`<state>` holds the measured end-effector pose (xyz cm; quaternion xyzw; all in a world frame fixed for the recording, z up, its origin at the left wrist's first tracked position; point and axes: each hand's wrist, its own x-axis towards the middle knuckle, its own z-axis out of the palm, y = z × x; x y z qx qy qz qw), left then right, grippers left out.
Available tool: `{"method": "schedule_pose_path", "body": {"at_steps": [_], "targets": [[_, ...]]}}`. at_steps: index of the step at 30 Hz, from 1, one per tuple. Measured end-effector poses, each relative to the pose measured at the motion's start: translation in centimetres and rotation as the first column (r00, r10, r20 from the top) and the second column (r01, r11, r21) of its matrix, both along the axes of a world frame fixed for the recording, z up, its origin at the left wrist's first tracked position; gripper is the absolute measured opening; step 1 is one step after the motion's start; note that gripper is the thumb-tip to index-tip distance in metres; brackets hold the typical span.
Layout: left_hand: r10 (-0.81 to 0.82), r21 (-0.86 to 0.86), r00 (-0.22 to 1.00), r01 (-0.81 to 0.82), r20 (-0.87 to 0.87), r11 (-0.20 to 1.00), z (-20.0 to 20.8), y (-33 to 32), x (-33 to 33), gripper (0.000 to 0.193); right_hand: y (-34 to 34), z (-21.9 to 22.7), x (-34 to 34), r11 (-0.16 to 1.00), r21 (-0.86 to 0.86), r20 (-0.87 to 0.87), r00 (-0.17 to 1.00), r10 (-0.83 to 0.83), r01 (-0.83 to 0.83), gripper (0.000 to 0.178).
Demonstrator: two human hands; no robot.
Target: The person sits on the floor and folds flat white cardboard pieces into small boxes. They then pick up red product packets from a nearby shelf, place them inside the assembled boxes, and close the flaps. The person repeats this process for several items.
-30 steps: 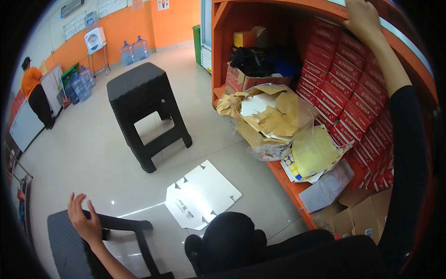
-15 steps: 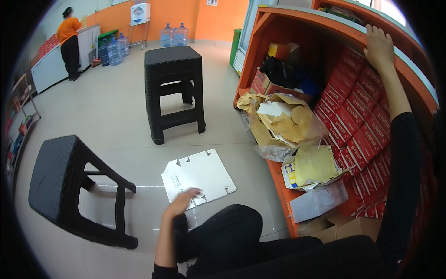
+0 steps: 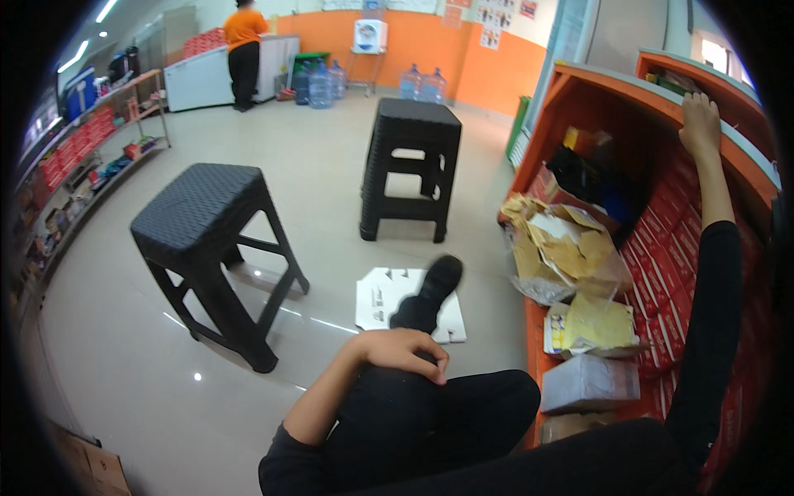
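the right hand (image 3: pixel 700 124) rests flat, fingers spread and holding nothing, on the top edge of the orange curved counter (image 3: pixel 662 91), well above the red boxes (image 3: pixel 662 273) stacked beneath. the left hand (image 3: pixel 405 351) lies loosely curled on the black-trousered knee (image 3: pixel 430 405), its grip empty. the flat white cardboard sheet (image 3: pixel 376 302) on the floor is partly hidden by the black shoe (image 3: pixel 437 277).
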<state>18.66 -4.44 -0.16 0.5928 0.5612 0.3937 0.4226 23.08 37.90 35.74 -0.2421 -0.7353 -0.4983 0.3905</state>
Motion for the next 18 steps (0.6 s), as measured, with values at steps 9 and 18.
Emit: {"method": "schedule_pose_path", "body": {"at_steps": [9, 18], "targets": [[-0.004, -0.088, 0.862, 0.056, 0.507, 0.994, -6.5, -2.3, -3.9, 0.026, -2.0, -0.2, 0.0, 1.0, 0.009, -0.077, 0.997, 0.012, -0.011, 0.039], [0.389, -0.627, 0.896, -0.43, -0.212, 0.649, -9.6, -6.7, -13.8, 0.051, -1.1, -1.7, -1.2, 0.986, 0.001, -0.195, 0.967, 0.163, -0.166, 0.037]]}}
